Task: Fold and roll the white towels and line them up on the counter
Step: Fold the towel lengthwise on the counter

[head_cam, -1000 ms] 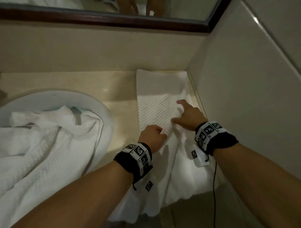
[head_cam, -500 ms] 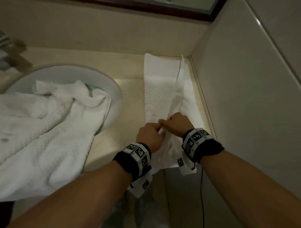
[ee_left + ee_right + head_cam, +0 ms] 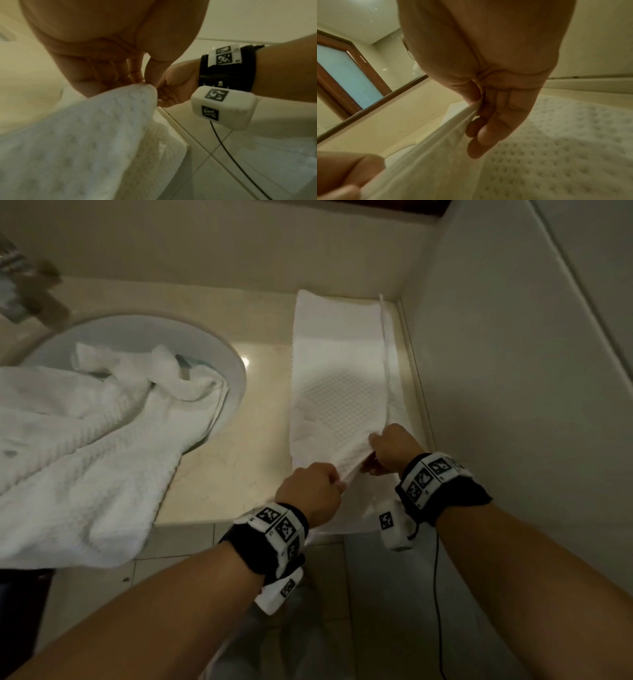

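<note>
where counter (image 3: 219,474) meets wall (image 3: 513,371) | towel (image 3: 339,392) flat | sink (image 3: 219,350) left

White towels on the bench

A narrow white towel (image 3: 337,378) with a dimpled waffle weave lies lengthwise on the bench (image 3: 239,460), just beside the right wall, its far end flat, its near end lifted and its right long edge raised in a thin ridge. A larger white towel (image 3: 85,446) lies crumpled, draped from the basin over the bench's front edge.
</note>
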A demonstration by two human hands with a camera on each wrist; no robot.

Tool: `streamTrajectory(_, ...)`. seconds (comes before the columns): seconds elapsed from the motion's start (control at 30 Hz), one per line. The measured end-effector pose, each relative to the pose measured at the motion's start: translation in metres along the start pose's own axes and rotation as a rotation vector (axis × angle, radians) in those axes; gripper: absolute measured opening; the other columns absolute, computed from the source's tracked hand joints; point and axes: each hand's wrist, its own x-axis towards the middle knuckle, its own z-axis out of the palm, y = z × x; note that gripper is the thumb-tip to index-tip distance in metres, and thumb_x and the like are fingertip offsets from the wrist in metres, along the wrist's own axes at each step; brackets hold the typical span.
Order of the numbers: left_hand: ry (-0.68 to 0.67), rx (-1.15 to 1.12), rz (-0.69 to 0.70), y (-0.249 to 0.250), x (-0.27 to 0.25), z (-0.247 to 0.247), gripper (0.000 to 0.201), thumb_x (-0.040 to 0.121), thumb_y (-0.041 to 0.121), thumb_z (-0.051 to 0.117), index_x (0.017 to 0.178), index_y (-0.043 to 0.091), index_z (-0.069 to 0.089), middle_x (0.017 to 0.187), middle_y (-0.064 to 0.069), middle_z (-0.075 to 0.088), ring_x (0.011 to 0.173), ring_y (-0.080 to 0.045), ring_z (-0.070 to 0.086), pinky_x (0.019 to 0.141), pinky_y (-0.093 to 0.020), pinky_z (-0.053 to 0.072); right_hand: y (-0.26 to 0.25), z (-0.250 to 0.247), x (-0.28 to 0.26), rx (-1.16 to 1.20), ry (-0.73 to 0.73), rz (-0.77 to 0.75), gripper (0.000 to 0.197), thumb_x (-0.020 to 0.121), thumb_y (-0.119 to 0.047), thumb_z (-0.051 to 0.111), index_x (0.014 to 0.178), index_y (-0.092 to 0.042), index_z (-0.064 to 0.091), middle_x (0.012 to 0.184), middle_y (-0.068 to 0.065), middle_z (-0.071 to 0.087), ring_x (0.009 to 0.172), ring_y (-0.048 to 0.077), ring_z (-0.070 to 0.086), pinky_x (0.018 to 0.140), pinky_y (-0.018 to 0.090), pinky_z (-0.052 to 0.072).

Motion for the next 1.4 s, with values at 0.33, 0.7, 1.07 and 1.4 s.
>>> streamTrajectory(0.33, -0.156, -0.195, 0.149, 0.059, 0.004, 0.051, 0.029, 0.106, 0.034, 0.044, 0.080, 0.023, 0.050, 0.085, -0.002, 0.057, 0.078, -0.022, 0.055, 0.075, -0.039, 0.048, 0.034, -0.043, 0.012, -0.308, 0.109, -0.037, 0.033, 0.102, -0.017, 0.043, 0.116, 0.008, 0.058, 0.094, 0.014, 0.058, 0.068, 0.021, 0.058, 0.054, 0.023, 0.045)
streamTrajectory(0.7, -0.335, -0.486, -0.008, 0.049, 0.020, 0.093, 0.015, 0.098, 0.022, 0.060, 0.090, 0.011, 0.064, 0.092, -0.009, 0.073, 0.082, -0.023, 0.073, 0.083, -0.046, 0.061, 0.067, -0.047, 0.025, -0.589, 0.217, 0.006, 0.028, 0.101, -0.009, 0.044, 0.122, 0.004, 0.056, 0.130, 0.020, 0.056, 0.120, 0.033, 0.057, 0.088, 0.033, 0.046)
streamTrajectory(1.07, 0.034, -1.423, -0.448, 0.008, 0.042, 0.046, 0.034, 0.100, 0.048, 0.054, 0.104, 0.017, 0.066, 0.081, -0.009, 0.073, 0.064, -0.019, 0.070, 0.064, -0.032, 0.061, 0.101, -0.028, 0.031, -0.227, 0.372, -0.064, 0.020, 0.099, -0.006, 0.045, 0.109, 0.005, 0.059, 0.112, 0.020, 0.063, 0.098, 0.030, 0.059, 0.072, 0.024, 0.033)
streamTrajectory(1.4, -0.017, -1.452, -0.410, -0.007, 0.037, 0.036, 0.047, 0.099, 0.058, 0.050, 0.116, 0.017, 0.066, 0.089, -0.014, 0.074, 0.072, -0.023, 0.073, 0.064, -0.035, 0.063, 0.136, -0.002, 0.006, 0.104, 0.367, -0.140, 0.024, 0.091, -0.035, 0.067, 0.088, -0.011, 0.066, 0.079, -0.002, 0.066, 0.071, 0.014, 0.064, 0.061, 0.027, 0.052)
